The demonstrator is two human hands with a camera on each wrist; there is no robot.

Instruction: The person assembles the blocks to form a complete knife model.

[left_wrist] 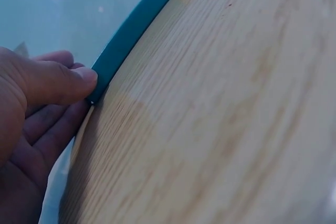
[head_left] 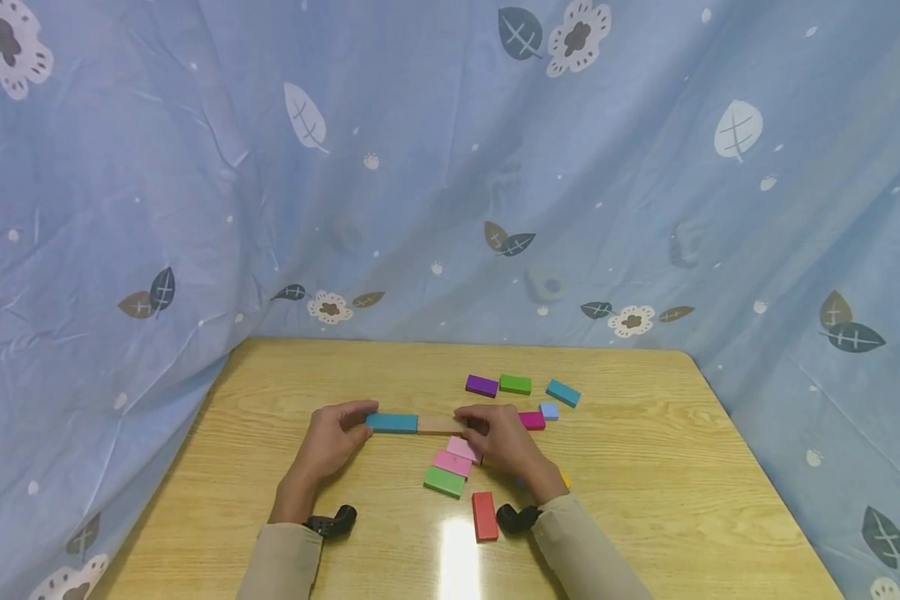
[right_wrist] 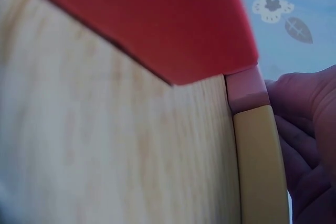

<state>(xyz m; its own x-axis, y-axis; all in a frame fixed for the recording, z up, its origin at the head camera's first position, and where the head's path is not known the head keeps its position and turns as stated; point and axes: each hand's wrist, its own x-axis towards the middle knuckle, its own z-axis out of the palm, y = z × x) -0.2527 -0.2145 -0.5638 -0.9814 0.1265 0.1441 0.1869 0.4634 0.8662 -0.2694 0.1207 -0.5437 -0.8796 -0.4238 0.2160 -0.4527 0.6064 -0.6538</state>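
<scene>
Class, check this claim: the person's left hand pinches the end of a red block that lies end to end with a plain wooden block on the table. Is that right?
Not quite. The block that the left hand pinches is teal, not red, as the head view shows; the left wrist view confirms the colour. The rest holds: it lies end to end with the plain wooden block on the table.

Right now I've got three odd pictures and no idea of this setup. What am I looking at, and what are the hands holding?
No machine here: a person works bare-handed at a wooden table, wearing three cameras. The wide picture comes from the head; the two close-ups come from the wrists. The left hand pinches the end of a teal block, which lies end to end with a plain wooden block. The right hand rests on that wooden block's other end. Around them lie loose coloured blocks: pink, green, red, purple and others.
</scene>
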